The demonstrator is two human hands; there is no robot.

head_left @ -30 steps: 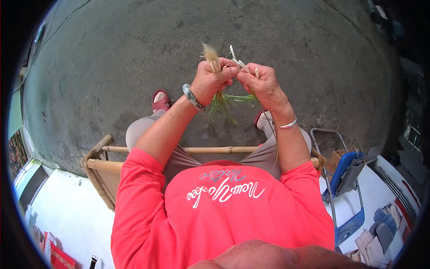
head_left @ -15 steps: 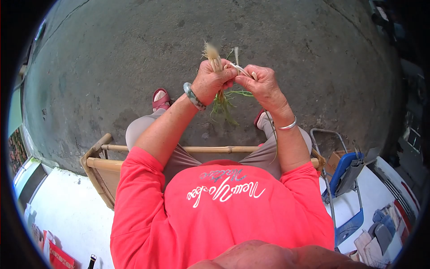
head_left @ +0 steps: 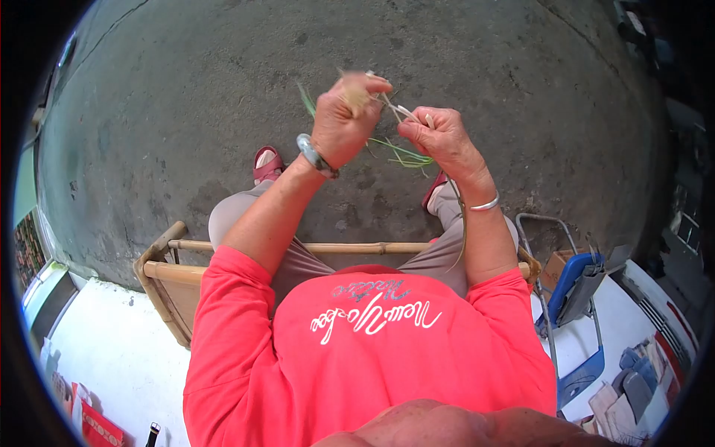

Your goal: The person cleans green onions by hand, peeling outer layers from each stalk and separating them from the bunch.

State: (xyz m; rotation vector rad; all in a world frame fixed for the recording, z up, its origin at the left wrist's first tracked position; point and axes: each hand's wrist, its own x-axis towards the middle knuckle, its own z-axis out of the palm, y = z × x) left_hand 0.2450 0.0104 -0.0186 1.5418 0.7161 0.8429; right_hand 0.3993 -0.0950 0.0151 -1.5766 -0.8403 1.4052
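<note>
My left hand (head_left: 346, 119), with a bangle at its wrist, is wrapped round a bundle of pale-stemmed plants whose root end is blurred. Its index finger and thumb reach out to a thin pale strand at the right. Closed on several white stems (head_left: 406, 113) is my right hand (head_left: 439, 138), a little lower and to the right. Thin green leaves (head_left: 406, 155) hang below and between the hands, and one long leaf trails down beside my right wrist. The fingers of my left hand are partly smeared by motion.
I sit on a bamboo seat (head_left: 175, 273). Red sandals (head_left: 269, 165) rest on the grey concrete floor (head_left: 223, 97). A blue folding chair (head_left: 570, 279) with a metal frame stands at the right. Slippers (head_left: 637, 391) lie at the lower right, and a red bag (head_left: 100, 428) at the lower left.
My left hand has turned and moved slightly up and left, apart from my right hand. My right hand has shifted slightly right. The green leaves have swung.
</note>
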